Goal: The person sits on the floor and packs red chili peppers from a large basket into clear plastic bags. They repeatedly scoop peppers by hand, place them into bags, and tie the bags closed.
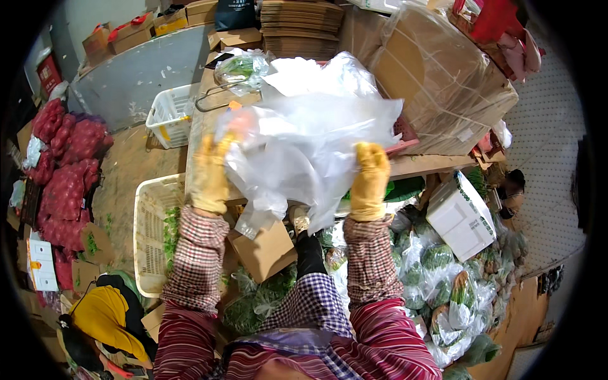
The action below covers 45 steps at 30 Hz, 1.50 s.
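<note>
Plastic bag (304,142) | left hand (212,171), right hand (370,177): grip closed on it | green-lettered white carton (461,218) right

And here on the right, the tilted white carton (453,218) shows green print running along one edge, with grey printed panels on its side, too small to make out. Up top, there's pale lettering on the dark bag (234,15), tiny from here. Over to the far left, a red box (49,75) carries pale marks, and lower down a white box (42,265) shows small dark ones, both illegible.
</note>
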Each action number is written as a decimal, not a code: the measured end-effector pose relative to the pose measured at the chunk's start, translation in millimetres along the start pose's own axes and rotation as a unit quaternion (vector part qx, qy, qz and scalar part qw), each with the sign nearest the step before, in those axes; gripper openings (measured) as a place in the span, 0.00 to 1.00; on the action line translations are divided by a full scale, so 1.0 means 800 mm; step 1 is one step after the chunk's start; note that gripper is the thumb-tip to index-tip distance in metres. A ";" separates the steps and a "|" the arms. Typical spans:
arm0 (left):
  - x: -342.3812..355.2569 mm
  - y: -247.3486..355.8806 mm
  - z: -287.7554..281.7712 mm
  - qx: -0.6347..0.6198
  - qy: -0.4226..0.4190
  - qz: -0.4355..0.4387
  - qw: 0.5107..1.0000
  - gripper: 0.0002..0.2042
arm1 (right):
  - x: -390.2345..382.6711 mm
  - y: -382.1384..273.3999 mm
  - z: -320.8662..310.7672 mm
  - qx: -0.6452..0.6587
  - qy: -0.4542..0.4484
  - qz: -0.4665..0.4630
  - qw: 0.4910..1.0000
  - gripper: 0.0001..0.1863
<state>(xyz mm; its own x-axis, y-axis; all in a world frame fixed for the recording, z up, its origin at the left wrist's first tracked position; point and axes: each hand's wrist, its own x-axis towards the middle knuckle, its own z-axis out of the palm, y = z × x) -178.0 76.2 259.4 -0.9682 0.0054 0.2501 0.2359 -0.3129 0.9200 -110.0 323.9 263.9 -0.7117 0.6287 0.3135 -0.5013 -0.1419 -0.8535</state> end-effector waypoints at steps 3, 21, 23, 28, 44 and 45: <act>0.013 -0.001 -0.055 -0.067 0.048 0.049 0.995 0.13 | 0.034 -0.006 -0.046 0.059 0.024 -0.012 0.998 0.07; -0.037 0.106 -0.112 0.225 0.046 0.252 0.940 0.13 | 0.000 -0.071 -0.035 0.090 -0.083 -0.031 0.992 0.07; -0.052 0.105 -0.037 0.349 -0.085 0.231 0.904 0.21 | -0.031 -0.068 -0.001 0.085 -0.176 0.024 0.980 0.09; -0.071 0.076 0.056 0.288 -0.345 0.088 0.889 0.25 | -0.083 -0.064 0.038 0.037 -0.247 0.061 0.966 0.13; -0.081 0.107 -0.272 -0.068 0.372 0.083 0.922 0.13 | 0.055 -0.061 -0.218 0.112 0.079 0.021 0.990 0.03; -0.089 0.102 -0.363 -0.045 0.295 0.149 0.943 0.12 | 0.059 -0.064 -0.225 0.128 0.080 0.014 0.989 0.03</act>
<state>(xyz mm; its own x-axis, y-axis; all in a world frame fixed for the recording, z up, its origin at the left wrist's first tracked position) -114.0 -225.4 229.0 -0.7440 -0.6162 0.2583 0.5226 -0.2958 0.7996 -28.9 498.3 247.6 -0.6509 0.7313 0.2037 -0.6043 -0.3368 -0.7221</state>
